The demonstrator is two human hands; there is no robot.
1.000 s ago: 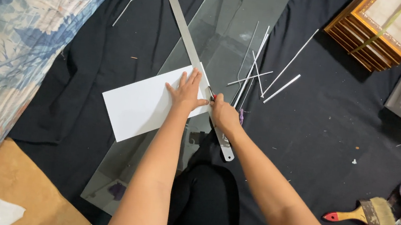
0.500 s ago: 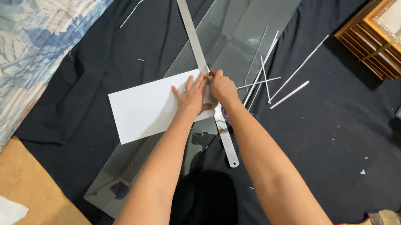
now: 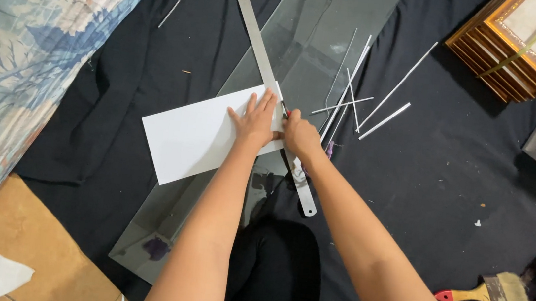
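With the left hand (image 3: 256, 119) flat on the card (image 3: 203, 134) and ruler (image 3: 269, 77) over the glass (image 3: 318, 49), right hand (image 3: 301, 136) closed on a red-tipped cutter, best press firmly, scoring steadily

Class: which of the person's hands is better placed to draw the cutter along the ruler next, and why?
Right. The right hand grips the cutter at the metal ruler; the left hand lies flat, pinning the white sheet on the glass pane.

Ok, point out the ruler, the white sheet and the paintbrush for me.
Ruler (image 3: 254, 26): head view, on its bare upper length.
White sheet (image 3: 193, 137): head view, on its middle, left of the left hand.
Paintbrush (image 3: 510, 293): head view, on its bristle head.
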